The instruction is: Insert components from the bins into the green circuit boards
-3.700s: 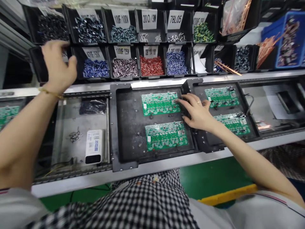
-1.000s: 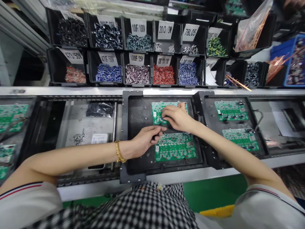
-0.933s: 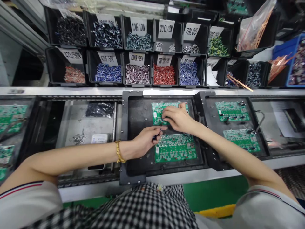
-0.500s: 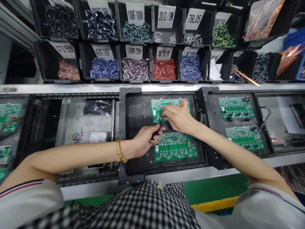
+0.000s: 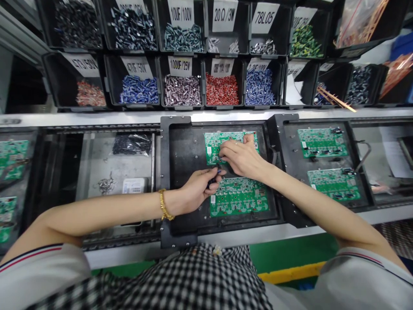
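My right hand point(image 5: 243, 157) is over the upper green circuit board point(image 5: 213, 144), its fingers bent together near the board's lower left part; whatever is between the fingertips is hidden. Just below and left of it, my left hand point(image 5: 201, 184) is closed around some small dark blue components point(image 5: 213, 181). Beneath both hands the lower circuit board point(image 5: 240, 200) lies in the same black tray point(image 5: 185, 155), with its upper left corner near my left fingers. A gold bracelet point(image 5: 164, 204) circles my left wrist.
Labelled bins of components stand behind the metal rail point(image 5: 135, 116). On the right, another black tray point(image 5: 292, 172) carries two boards. To the left are a bag of dark parts point(image 5: 132, 144), loose metal pieces point(image 5: 108, 185) and a white box point(image 5: 134, 185).
The view has shifted slightly. Both hands stay almost in the same place over the boards, with only small finger movement in my left hand.
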Motion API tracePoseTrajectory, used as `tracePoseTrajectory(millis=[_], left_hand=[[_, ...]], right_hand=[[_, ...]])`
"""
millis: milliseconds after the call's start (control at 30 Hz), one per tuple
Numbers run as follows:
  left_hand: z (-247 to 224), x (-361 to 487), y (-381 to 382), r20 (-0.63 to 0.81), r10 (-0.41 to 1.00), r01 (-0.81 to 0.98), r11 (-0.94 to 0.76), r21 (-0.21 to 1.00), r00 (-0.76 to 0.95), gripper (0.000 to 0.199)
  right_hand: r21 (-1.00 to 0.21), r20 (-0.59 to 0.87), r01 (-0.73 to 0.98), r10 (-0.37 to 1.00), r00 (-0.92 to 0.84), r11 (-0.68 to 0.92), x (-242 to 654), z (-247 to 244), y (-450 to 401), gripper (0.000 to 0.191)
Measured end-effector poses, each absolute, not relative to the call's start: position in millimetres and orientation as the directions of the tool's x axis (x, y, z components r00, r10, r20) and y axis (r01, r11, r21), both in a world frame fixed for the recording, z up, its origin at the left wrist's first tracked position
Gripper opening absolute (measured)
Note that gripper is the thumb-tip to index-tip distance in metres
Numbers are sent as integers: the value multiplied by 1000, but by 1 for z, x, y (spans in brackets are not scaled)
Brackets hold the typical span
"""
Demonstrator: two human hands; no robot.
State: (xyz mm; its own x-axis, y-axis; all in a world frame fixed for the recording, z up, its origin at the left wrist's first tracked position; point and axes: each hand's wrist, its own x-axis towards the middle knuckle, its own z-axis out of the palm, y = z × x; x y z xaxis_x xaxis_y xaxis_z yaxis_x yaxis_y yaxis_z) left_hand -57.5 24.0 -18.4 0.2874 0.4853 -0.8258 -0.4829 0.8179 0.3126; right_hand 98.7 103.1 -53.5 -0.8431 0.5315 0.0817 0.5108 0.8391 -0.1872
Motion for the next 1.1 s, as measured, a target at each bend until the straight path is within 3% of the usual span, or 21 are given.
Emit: tracePoseTrajectory(millis=[167, 267, 367, 467, 633, 767, 1100], left_hand=[[-18, -56, 27, -845, 446, -493, 829, 266, 295, 24], [-18, -55, 27, -824, 471, -512, 815, 271, 314, 23], [-15, -51, 27, -787, 497, -524, 808, 267, 366, 23], [-10, -47, 28, -763, 505, -509, 817, 271, 404, 25], [-11, -46, 27, -753, 550, -345, 829, 440, 361, 20], [-16, -47, 28, -748, 555, -290, 831, 475, 363, 24], [-20, -48, 23, -787, 545, -421, 810, 408, 287, 22]], right_hand=[[-301, 66, 559, 601, -796, 773, 99, -49, 100, 20], [-483, 28, 596, 692, -721, 641, 101, -34, 92, 19], [-619, -48, 552, 675, -736, 558, 105, -16, 85, 16], [-528, -56, 602, 684, -728, 598, 112, -14, 88, 16], [-255, -60, 698, 709, -703, 669, 123, -37, 103, 26], [-195, -48, 684, 690, -722, 703, 124, -46, 106, 27], [-88, -37, 664, 663, -747, 743, 123, -42, 99, 28]])
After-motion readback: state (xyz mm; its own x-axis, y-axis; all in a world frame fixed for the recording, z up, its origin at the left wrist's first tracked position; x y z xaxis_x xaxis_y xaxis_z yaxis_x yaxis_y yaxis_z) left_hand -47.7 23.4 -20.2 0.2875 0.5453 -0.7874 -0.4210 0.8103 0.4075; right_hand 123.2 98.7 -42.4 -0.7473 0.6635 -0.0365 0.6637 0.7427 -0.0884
